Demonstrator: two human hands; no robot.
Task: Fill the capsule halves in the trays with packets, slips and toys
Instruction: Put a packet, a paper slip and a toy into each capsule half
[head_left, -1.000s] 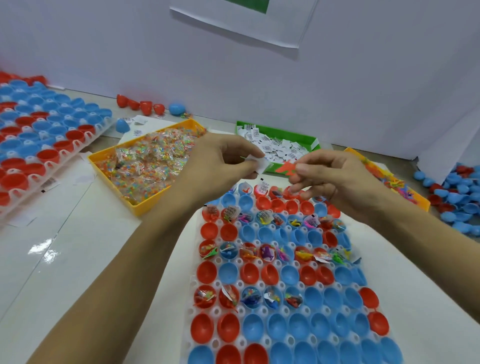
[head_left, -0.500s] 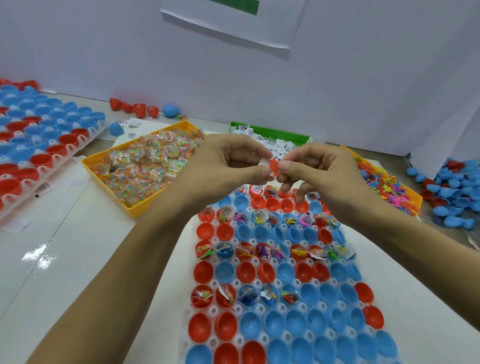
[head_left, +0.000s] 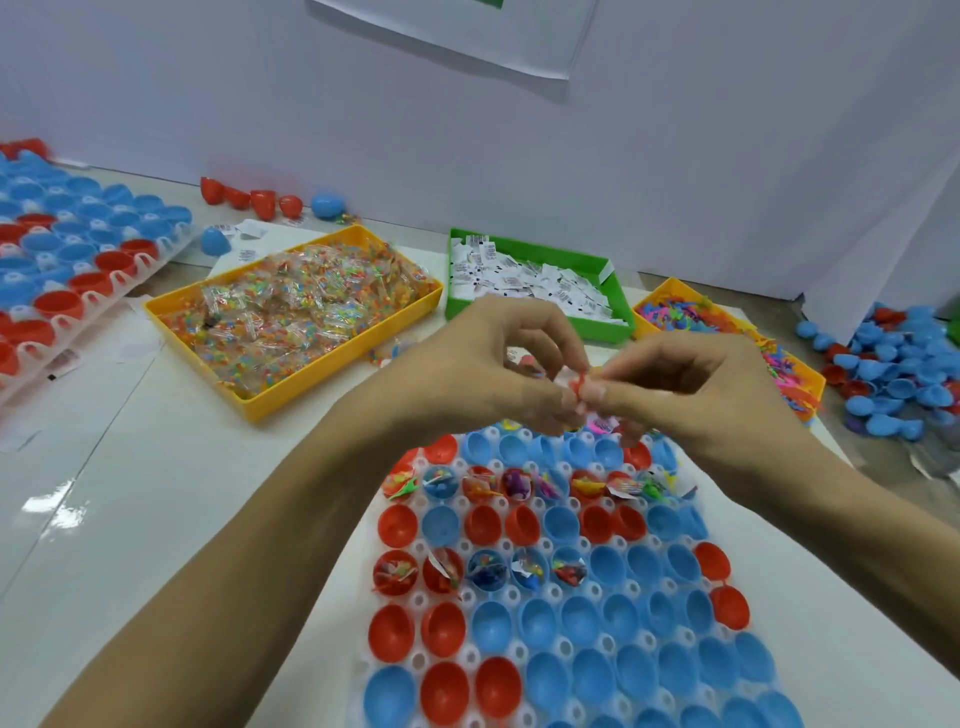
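1. Two hands meet above the far end of the capsule tray (head_left: 545, 644): the left hand (head_left: 483, 374) and the right hand (head_left: 691, 384) each pinch, with curled fingertips, a small red toy (head_left: 577, 383) and what looks like a white paper slip (head_left: 562, 379) pressed against it; motion blur hides exactly which finger holds which.

2. The pair of items appears featherlight and flimsy, the slip likely to crease and the toy small enough to slip free, so a fingertip pinch at the edges seems the right hold.

3. Directly below and toward the person lie red and blue capsule halves (head_left: 498, 519); two visible rows already carry contents, while many cups nearer the person sit empty.

4. Beyond the hands on the white surface (head_left: 130, 467) stand the supplies: a yellow bin of candy packets (head_left: 291, 312) to the left, a green bin of slips (head_left: 535, 280) in the middle, a yellow bin of toys (head_left: 727, 327) to the right.

5. A second filled-out tray (head_left: 67, 260) rests at far left, and loose capsule halves (head_left: 893, 374) pile at far right.
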